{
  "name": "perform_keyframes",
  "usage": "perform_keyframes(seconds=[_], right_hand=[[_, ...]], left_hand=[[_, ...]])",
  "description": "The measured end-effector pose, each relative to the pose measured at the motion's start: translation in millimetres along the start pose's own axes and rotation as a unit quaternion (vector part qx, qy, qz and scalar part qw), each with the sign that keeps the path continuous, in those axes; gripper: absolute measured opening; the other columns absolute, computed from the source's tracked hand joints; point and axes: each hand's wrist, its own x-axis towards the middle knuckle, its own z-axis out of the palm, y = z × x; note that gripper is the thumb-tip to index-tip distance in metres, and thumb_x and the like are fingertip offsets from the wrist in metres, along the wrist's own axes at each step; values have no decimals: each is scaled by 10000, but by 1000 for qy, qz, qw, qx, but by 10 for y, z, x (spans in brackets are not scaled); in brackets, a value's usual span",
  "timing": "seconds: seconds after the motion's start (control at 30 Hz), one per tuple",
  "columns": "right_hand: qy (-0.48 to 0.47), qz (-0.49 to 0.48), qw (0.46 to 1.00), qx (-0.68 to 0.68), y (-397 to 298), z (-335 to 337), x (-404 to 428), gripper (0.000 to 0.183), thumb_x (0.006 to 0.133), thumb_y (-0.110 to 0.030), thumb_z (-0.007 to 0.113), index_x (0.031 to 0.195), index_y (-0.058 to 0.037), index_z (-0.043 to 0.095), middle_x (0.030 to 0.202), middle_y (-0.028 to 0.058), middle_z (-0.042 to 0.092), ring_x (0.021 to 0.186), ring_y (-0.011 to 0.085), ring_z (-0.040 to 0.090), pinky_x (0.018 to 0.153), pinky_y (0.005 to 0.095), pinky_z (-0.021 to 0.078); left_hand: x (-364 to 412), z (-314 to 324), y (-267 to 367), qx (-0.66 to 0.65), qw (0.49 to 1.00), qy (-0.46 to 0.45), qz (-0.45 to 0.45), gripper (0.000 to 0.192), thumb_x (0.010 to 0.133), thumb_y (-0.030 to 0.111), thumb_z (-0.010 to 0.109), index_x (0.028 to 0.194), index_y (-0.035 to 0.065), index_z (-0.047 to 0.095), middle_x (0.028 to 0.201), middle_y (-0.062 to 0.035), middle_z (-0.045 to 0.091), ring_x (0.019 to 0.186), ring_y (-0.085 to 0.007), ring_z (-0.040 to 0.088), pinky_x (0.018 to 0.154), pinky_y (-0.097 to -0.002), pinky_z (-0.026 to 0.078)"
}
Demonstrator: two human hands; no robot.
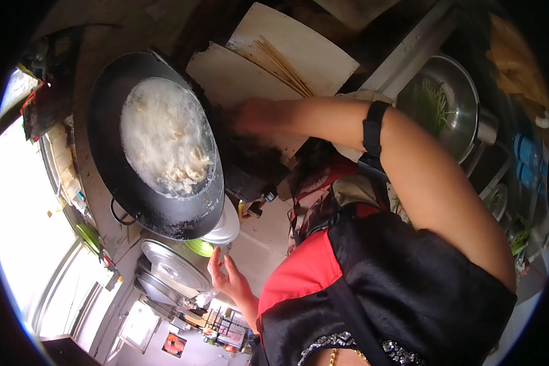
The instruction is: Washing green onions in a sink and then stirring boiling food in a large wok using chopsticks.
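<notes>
My left hand (230,280) is raised below the wok, its fingers apart and nothing in them. My right hand (256,118) reaches across to the dark area beside the wok; it is blurred and shadowed, so what it touches cannot be told. A large black wok (105,110) with a ring handle holds foaming, bubbling liquid (153,123) with pale pieces of food (187,170) in it. Long thin wooden sticks (286,66) lie on pale boards (320,50) beyond my right hand.
A steel basin (469,105) with green stalks (427,103) stands at the right, near blue-labelled bottles (526,158). Round metal lids (174,265) and a green bowl (200,247) lie beside the wok. A green item (89,239) rests by the bright window (23,183).
</notes>
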Motion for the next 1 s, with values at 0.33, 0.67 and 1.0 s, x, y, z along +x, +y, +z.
perform_keyframes(seconds=[0.33, 0.67, 1.0], right_hand=[[129, 231, 959, 104, -147, -910, -13, 280, 800, -279, 525, 832, -28, 645, 920, 187, 625, 931, 339, 572, 822, 449, 482], [4, 56, 998, 15, -15, -678, -89, 261, 800, -262, 539, 867, -41, 659, 948, 176, 604, 952, 341, 581, 814, 447, 493], [74, 241, 968, -13, 728, -725, 742, 264, 786, -217, 554, 987, -84, 661, 1050, 165, 594, 1006, 336, 585, 844, 415, 501]], left_hand=[[-83, 6, -109, -11, 1000, 6, 20, 271, 857, 46, 589, 1120, -10, 616, 1056, -110, 641, 928, -204, 573, 782, -304, 425], [-223, -53, -276, -57, 997, 41, -31, 274, 855, 56, 595, 1124, 4, 618, 1063, -110, 643, 966, -206, 586, 798, -304, 430], [-358, -58, -207, -27, 998, 61, -22, 258, 847, 51, 601, 1100, 6, 630, 1048, -112, 643, 964, -205, 590, 805, -299, 437]])
